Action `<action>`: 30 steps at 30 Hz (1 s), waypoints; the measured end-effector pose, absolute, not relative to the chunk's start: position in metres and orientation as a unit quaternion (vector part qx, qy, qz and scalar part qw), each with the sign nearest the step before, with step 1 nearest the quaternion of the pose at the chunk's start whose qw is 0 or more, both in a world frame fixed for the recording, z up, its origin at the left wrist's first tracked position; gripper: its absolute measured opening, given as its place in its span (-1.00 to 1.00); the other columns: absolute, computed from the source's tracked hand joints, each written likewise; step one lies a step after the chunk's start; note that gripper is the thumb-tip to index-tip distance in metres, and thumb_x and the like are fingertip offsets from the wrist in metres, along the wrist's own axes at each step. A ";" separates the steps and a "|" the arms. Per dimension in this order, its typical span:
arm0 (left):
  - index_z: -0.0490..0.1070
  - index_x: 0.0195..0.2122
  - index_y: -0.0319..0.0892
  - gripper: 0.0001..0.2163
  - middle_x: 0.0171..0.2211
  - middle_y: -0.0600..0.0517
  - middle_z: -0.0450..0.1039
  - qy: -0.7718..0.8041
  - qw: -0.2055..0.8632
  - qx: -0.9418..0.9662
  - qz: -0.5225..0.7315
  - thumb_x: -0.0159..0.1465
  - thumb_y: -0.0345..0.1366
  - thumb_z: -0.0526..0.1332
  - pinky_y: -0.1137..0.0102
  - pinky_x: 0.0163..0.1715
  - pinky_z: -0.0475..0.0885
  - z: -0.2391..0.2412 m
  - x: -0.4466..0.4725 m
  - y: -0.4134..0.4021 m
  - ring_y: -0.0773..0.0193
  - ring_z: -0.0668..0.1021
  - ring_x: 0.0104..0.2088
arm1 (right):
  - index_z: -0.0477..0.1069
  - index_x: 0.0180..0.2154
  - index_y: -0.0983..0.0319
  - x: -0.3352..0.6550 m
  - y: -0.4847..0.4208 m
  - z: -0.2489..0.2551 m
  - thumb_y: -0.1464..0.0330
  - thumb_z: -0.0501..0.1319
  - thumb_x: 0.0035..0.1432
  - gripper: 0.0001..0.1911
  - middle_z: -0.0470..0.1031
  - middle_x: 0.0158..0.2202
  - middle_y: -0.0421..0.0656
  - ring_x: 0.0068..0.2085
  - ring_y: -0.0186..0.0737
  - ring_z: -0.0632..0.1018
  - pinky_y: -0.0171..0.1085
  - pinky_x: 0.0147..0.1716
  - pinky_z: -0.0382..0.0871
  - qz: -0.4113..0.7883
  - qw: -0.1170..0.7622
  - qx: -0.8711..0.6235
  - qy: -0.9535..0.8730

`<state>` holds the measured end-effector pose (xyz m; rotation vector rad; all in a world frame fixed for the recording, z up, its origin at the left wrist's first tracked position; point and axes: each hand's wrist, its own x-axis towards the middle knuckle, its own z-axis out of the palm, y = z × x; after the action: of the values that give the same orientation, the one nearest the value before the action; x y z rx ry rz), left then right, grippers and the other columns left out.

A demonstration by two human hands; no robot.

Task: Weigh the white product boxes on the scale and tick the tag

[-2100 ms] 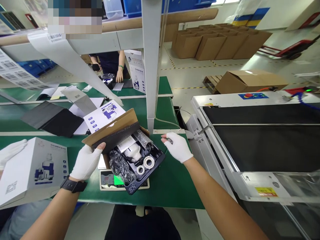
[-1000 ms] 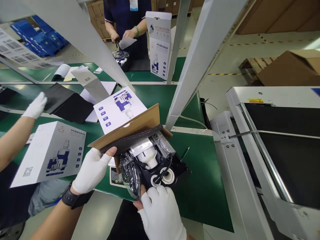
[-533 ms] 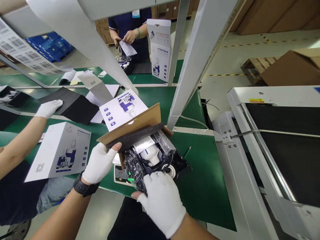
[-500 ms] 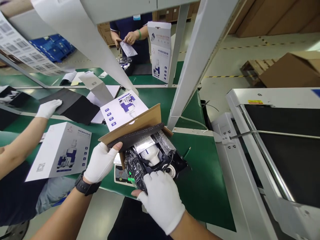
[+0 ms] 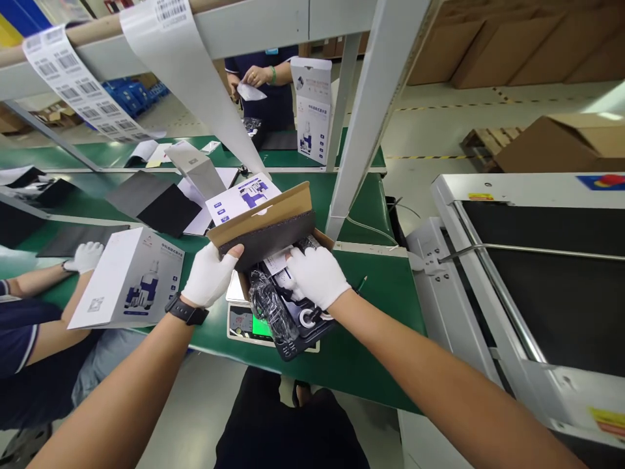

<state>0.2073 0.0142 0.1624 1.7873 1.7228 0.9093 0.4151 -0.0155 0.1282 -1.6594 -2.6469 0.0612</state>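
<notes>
My left hand (image 5: 209, 273), in a white glove with bare fingertips, grips the left edge of an open cardboard box (image 5: 263, 207). Its thumb presses on a dark foam sheet (image 5: 276, 240) inside the lid. My right hand (image 5: 318, 277), also gloved, reaches over a black tray (image 5: 291, 350) that sticks out of the box, tilted towards me. Its fingers are bent at a white printed packet (image 5: 276, 262); their tips are partly hidden. In the tray lie a plastic-wrapped black part (image 5: 273, 309) and a white ring-shaped part (image 5: 306, 318). Beneath is a scale (image 5: 239, 322) with a green-lit display.
A printed white carton (image 5: 129, 280) stands at left, beside a co-worker's gloved hand (image 5: 85, 257). Another person's hand (image 5: 256, 76) holds paper across the bench. A slanting white post (image 5: 364, 124) rises behind the box. A conveyor machine (image 5: 454, 247) stands at right.
My right hand has moved from the tray's near edge up and forward, over its contents. The tray sits deeper in the box. The co-worker's gloved hand has drawn back from the black folded sheet.
</notes>
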 end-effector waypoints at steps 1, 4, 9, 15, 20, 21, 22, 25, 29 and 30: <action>0.45 0.03 -0.21 -0.58 0.03 -0.09 0.56 0.628 0.255 0.650 0.342 0.19 -0.13 0.20 0.20 0.17 0.41 0.161 0.207 0.015 0.05 0.53 0.10 | 0.41 -0.05 0.39 0.417 -0.022 0.127 0.38 0.12 0.29 -0.74 0.43 -0.14 0.08 -0.19 0.05 0.40 -0.09 -0.33 0.06 0.013 0.016 -0.522 -0.852; 0.46 -0.01 -0.23 -0.59 0.05 -0.12 0.55 0.619 0.284 0.632 0.369 0.17 -0.11 0.22 0.18 0.22 0.36 0.156 0.205 0.017 0.04 0.53 0.10 | 0.42 -0.10 0.36 0.426 -0.056 0.123 0.49 0.04 0.32 -0.78 0.43 -0.24 0.03 -0.25 -0.02 0.37 -0.10 -0.36 -0.02 -0.008 0.041 -0.496 -0.867; 0.46 0.01 -0.22 -0.56 0.01 -0.10 0.57 0.632 0.278 0.623 0.366 0.16 -0.09 0.23 0.16 0.24 0.34 0.158 0.206 0.014 0.03 0.53 0.09 | 0.43 -0.19 0.32 0.447 -0.117 0.115 0.56 -0.01 0.30 -0.75 0.40 -0.31 -0.02 -0.37 -0.09 0.29 -0.12 -0.41 -0.12 -0.027 0.075 -0.504 -0.860; 0.43 0.09 -0.24 -0.53 0.02 -0.11 0.57 0.676 0.232 0.610 0.343 0.19 -0.12 0.22 0.13 0.19 0.41 0.175 0.220 0.006 -0.02 0.53 0.09 | 0.44 -0.18 0.32 0.462 -0.135 0.112 0.57 -0.01 0.29 -0.74 0.40 -0.31 -0.03 -0.36 -0.10 0.26 -0.12 -0.39 -0.10 -0.017 0.105 -0.521 -0.847; 0.47 0.02 -0.22 -0.56 -0.05 -0.07 0.60 0.671 0.206 0.624 0.344 0.15 -0.11 0.25 0.15 0.15 0.45 0.175 0.221 0.006 0.00 0.56 0.04 | 0.44 -0.16 0.32 0.459 -0.135 0.126 0.56 0.10 0.20 -0.79 0.41 -0.25 0.00 -0.31 -0.10 0.29 -0.13 -0.37 -0.05 0.047 0.084 -0.536 -0.838; 0.46 0.01 -0.21 -0.56 -0.05 -0.08 0.59 0.662 0.198 0.631 0.354 0.14 -0.11 0.26 0.16 0.15 0.45 0.173 0.220 0.007 0.02 0.56 0.04 | 0.44 -0.14 0.31 0.458 -0.135 0.131 0.54 0.16 0.16 -0.78 0.42 -0.23 -0.01 -0.29 -0.09 0.31 -0.13 -0.37 -0.03 0.061 0.080 -0.540 -0.836; 0.45 0.02 -0.19 -0.55 -0.04 -0.09 0.59 0.652 0.187 0.637 0.365 0.12 -0.11 0.27 0.17 0.16 0.44 0.171 0.218 0.007 0.03 0.56 0.04 | 0.44 -0.11 0.30 0.456 -0.135 0.137 0.50 0.20 0.13 -0.75 0.42 -0.20 -0.01 -0.27 -0.07 0.32 -0.13 -0.36 -0.01 0.074 0.082 -0.539 -0.835; 0.42 0.03 -0.16 -0.53 -0.05 -0.08 0.58 0.647 0.139 0.651 0.372 0.11 -0.10 0.28 0.19 0.15 0.44 0.166 0.216 0.005 0.05 0.57 0.03 | 0.42 -0.04 0.27 0.444 -0.128 0.149 0.34 0.23 0.18 -0.70 0.42 -0.11 -0.02 -0.18 -0.02 0.34 -0.10 -0.29 0.06 0.104 0.118 -0.518 -0.841; 0.41 0.01 -0.14 -0.56 -0.15 -0.07 0.59 0.667 0.088 0.658 0.337 0.14 -0.06 0.23 0.12 0.14 0.42 0.166 0.214 0.004 0.00 0.57 -0.01 | 0.46 -0.07 0.28 0.409 -0.101 0.147 0.19 0.12 0.34 -0.68 0.44 -0.10 -0.02 -0.13 0.01 0.37 -0.06 -0.22 0.14 0.104 0.137 -0.491 -0.854; 0.41 0.01 -0.15 -0.56 -0.16 -0.08 0.58 0.665 0.084 0.664 0.331 0.15 -0.06 0.21 0.10 0.15 0.40 0.167 0.214 0.005 -0.02 0.56 0.00 | 0.45 -0.03 0.27 0.398 -0.092 0.144 0.14 0.12 0.34 -0.63 0.44 -0.07 -0.03 -0.12 0.02 0.37 -0.06 -0.21 0.16 0.100 0.139 -0.483 -0.859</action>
<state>0.2136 0.0054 0.1666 1.9820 1.9851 0.9869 0.3982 -0.0921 0.1436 -1.3969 -2.4813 0.2881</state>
